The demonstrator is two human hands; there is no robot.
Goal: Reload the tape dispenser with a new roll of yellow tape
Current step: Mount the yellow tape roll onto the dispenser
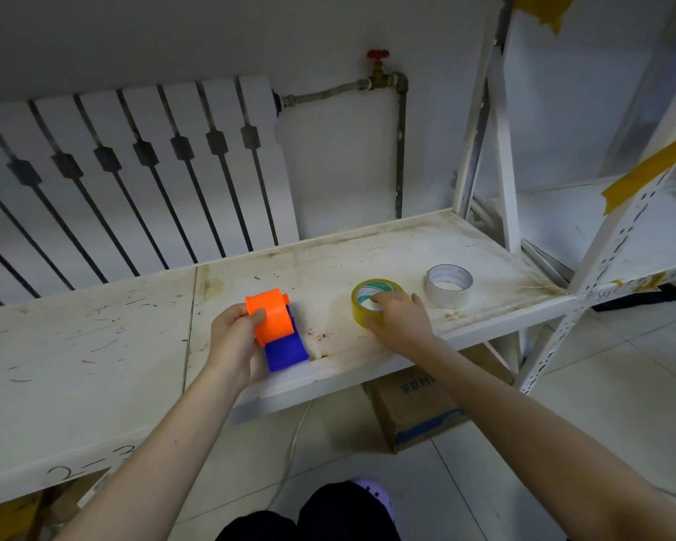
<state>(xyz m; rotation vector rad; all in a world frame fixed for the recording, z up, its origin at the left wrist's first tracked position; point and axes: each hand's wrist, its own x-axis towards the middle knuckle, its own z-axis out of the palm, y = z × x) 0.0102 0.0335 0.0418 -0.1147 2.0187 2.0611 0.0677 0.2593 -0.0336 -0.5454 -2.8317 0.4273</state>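
Observation:
The tape dispenser (pixel 276 326) has an orange drum on top and a blue body below; it rests on the white shelf (pixel 387 251). My left hand (pixel 235 337) grips its left side, thumb on the orange drum. A yellow tape roll (pixel 361 302) lies flat on the shelf to the right of the dispenser. My right hand (pixel 401 320) is on that roll, fingers over its top and into the core, thumb against its near side.
A white tape roll (pixel 449 286) lies flat just right of the yellow one. Shelf uprights (pixel 504 189) stand at the right. A radiator (pixel 133 169) is behind the shelf. A cardboard box (pixel 414 411) sits on the floor below.

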